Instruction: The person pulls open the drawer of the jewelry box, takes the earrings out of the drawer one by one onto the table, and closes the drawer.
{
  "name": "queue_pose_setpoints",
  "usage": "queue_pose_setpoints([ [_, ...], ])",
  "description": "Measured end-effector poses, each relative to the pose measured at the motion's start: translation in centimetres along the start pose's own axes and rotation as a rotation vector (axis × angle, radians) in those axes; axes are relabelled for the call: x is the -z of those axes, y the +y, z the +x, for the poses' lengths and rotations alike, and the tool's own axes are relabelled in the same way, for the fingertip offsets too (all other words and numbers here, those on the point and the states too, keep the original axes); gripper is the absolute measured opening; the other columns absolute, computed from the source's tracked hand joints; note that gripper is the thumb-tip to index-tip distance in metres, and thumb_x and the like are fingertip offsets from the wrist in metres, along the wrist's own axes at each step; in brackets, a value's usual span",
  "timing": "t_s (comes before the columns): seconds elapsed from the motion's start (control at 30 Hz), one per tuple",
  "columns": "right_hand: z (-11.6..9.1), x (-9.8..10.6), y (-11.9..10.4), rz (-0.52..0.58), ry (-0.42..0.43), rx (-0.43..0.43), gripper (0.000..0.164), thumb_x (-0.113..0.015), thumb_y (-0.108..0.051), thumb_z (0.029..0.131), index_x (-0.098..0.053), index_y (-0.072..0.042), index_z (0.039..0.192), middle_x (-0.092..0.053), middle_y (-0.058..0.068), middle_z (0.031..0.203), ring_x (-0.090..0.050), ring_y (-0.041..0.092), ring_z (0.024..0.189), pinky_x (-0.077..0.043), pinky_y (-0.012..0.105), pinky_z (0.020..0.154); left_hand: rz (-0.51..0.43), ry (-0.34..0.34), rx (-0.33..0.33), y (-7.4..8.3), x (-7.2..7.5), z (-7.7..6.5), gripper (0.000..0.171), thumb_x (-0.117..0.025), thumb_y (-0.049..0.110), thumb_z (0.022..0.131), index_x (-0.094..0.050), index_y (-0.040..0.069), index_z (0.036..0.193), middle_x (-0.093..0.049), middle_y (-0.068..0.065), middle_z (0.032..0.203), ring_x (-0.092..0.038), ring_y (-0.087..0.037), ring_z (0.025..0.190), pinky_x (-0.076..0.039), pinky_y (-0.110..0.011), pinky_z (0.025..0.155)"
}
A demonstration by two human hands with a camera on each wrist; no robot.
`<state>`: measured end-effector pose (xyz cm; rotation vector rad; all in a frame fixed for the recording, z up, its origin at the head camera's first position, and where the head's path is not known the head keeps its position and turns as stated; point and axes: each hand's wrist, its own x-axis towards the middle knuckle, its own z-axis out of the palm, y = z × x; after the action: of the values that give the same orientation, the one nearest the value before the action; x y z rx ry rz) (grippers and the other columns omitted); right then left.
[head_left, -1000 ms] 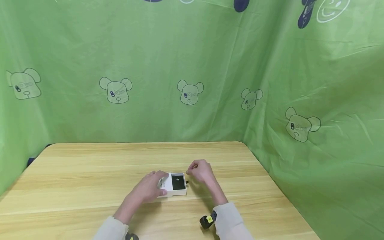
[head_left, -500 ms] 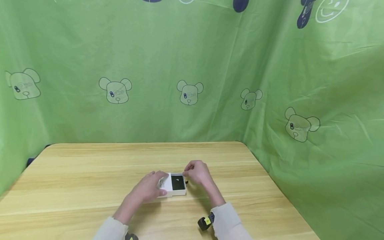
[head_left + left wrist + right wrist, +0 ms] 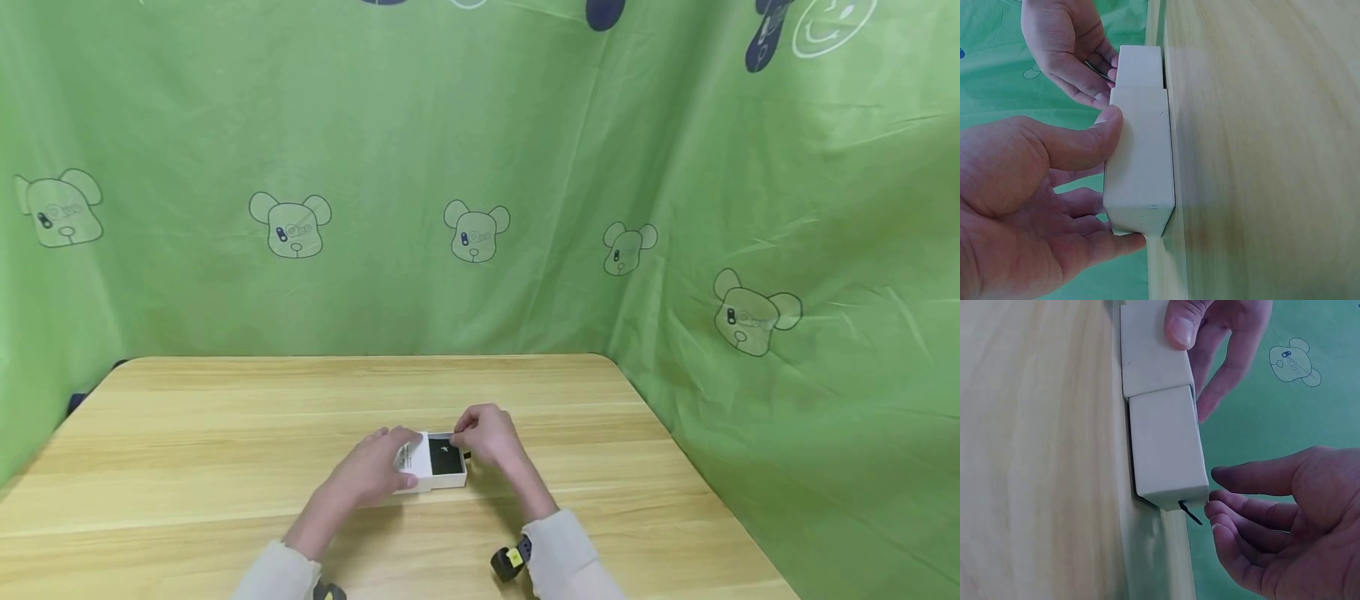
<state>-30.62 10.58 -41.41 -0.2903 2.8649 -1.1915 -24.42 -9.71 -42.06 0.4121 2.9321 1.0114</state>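
A drawer [image 3: 448, 481] juts right from its box sleeve [image 3: 422, 460] on the desk [image 3: 225, 433], left hand [image 3: 367, 468] on the box sleeve, right hand [image 3: 487, 433] at the drawer's far right corner; a curtain [image 3: 390, 292] hangs behind.

two hands [image 3: 372, 468] [image 3: 487, 435] were in view | one box [image 3: 421, 458] was there, with one drawer [image 3: 448, 481], one black insert [image 3: 447, 460] and one pull tab [image 3: 1190, 513] | two cuffs [image 3: 281, 571] [image 3: 562, 546] and two wrist devices [image 3: 508, 565] [image 3: 328, 592] showed | five bear-head outlines [image 3: 477, 233] appeared | one table [image 3: 225, 433] was counted
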Motion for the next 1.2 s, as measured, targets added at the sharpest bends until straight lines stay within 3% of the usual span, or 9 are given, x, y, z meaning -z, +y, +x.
queue_pose_setpoints([
  [0.43, -0.1, -0.4, -0.5, 0.018, -0.033, 0.021, 0.010, -0.080, -0.005, 0.081, -0.072, -0.007, 0.087, -0.070, 0.002, 0.079, -0.063, 0.015, 0.070, -0.054, 0.026, 0.062, 0.007, -0.005, -0.003, 0.0, 0.1, -0.1, 0.062, -0.084, 0.015, 0.081, -0.060, 0.011, 0.138, -0.053, -0.021, 0.149, -0.040, -0.051, 0.142, -0.032, -0.068, 0.116],
  [0.73, -0.3, -1.0, -0.9, -0.020, -0.040, 0.054, 0.012, -0.081, -0.005, 0.080, -0.074, -0.002, 0.090, -0.072, 0.005, 0.080, -0.064, 0.015, 0.071, -0.056, 0.026, 0.064, 0.015, -0.003, -0.013, 0.0, 0.1, 0.0, 0.059, -0.084, 0.015, 0.081, -0.061, 0.010, 0.136, -0.063, -0.016, 0.139, -0.044, -0.051, 0.140, -0.036, -0.068, 0.114],
  [1.2, -0.5, -1.4, -1.0, -0.077, -0.057, 0.075, 0.013, -0.082, -0.008, 0.079, -0.074, -0.003, 0.088, -0.072, 0.003, 0.078, -0.063, 0.014, 0.069, -0.055, 0.026, 0.063, 0.022, -0.006, -0.008, 0.1, 0.2, 0.0, 0.059, -0.084, 0.017, 0.082, -0.061, 0.011, 0.137, -0.063, -0.015, 0.138, -0.046, -0.049, 0.138, -0.039, -0.066, 0.113],
])
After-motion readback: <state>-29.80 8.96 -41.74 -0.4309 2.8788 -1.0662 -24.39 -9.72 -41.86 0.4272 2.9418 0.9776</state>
